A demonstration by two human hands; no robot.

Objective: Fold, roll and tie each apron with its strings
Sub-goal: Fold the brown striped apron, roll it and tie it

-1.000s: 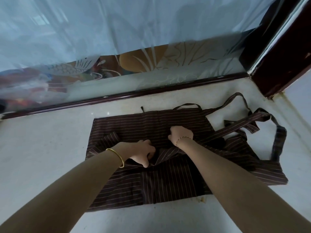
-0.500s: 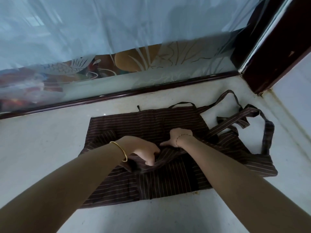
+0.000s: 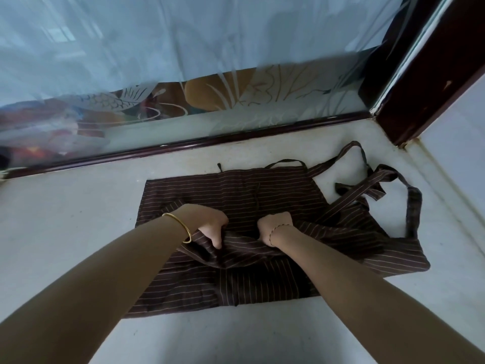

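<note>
A dark brown apron (image 3: 236, 190) with thin pale stripes lies spread on a white stone ledge (image 3: 65, 219). Its strings (image 3: 378, 185) lie in loose loops at the far right of the cloth. My left hand (image 3: 207, 224), with a gold bangle on the wrist, grips a raised fold of the apron near its middle. My right hand (image 3: 273, 227), with a thin bracelet, grips the same fold a little to the right. The cloth bunches up between the two hands and hides the fingertips.
A glass pane (image 3: 183, 74) with etched fish and plant patterns stands along the far edge, set in a dark wooden frame (image 3: 425, 82) that turns the corner at the right. A pale wall (image 3: 459, 143) closes the right side.
Both hands have drawn the fold of cloth toward me and lifted it a little. The bunch between them has grown taller. The strings have not moved.
</note>
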